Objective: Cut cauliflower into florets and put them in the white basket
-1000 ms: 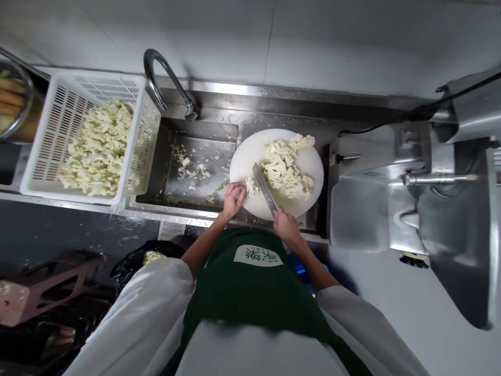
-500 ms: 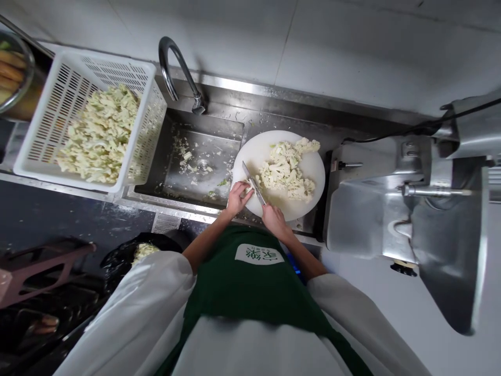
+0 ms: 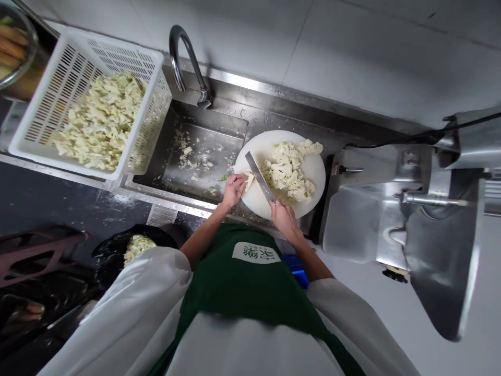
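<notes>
On a round white cutting board (image 3: 256,201), my right hand (image 3: 284,218) grips a knife (image 3: 260,176) by its handle. The blade slants up and left across the board, its flat side partly facing up. My left hand (image 3: 234,190) is closed at the board's left edge, its fingertips on a small cauliflower piece (image 3: 249,180) left of the blade. To the right of the knife lies a pile of cauliflower (image 3: 289,169), apart from my left hand.
Left of the board is a steel sink (image 3: 191,180) with scraps in it and a faucet (image 3: 187,57) behind. A white basket (image 3: 121,164) holds cut cauliflower. On the right stands a metal slicing machine (image 3: 352,219). A black bag (image 3: 107,256) with cauliflower sits below left.
The knife has moved away from my left hand, and its blade now shows more of its flat side. My left hand has shifted slightly left with the cauliflower piece. The camera view has tilted slightly.
</notes>
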{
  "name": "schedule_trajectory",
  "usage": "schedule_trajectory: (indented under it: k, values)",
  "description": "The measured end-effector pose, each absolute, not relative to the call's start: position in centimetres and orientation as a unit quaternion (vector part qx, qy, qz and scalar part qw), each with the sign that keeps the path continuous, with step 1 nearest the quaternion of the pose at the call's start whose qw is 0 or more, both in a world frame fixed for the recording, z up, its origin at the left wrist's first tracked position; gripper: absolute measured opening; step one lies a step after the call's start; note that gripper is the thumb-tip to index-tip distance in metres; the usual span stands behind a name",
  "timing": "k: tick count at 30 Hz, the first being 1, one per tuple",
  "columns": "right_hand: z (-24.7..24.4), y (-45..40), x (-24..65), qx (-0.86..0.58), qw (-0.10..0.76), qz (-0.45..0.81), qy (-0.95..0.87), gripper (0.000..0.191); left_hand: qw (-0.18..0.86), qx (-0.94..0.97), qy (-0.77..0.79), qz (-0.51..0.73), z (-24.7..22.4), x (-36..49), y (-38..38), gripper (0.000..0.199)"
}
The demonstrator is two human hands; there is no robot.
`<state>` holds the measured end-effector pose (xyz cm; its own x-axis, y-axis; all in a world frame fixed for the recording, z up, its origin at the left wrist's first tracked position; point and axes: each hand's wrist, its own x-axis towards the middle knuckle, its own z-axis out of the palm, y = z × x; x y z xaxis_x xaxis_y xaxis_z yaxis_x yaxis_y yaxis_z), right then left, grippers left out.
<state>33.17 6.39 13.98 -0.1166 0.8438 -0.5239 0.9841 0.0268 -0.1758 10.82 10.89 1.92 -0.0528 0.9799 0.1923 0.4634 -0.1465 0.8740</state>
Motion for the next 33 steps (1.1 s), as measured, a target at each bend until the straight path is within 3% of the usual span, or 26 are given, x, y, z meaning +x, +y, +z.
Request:
schedule_trajectory:
  k: [12,22,33]
  values:
    - [12.2,7.5,31.7,0.623,0.181,-0.278,0.708,0.04,0.3,0.599,0.592,0.448,2.0,11.6,9.8,0.027]
    - [14.1,5.8,33.0,0.63,0.172,-0.257,0.713,0.042,0.291,0.633,0.577,0.427,1.5,10.5,9.9,0.029]
    - [14.4,5.3,34.6,0.612,0.193,-0.228,0.732,0.038,0.217,0.603,0.589,0.492,0.2,10.7,9.6,0.024]
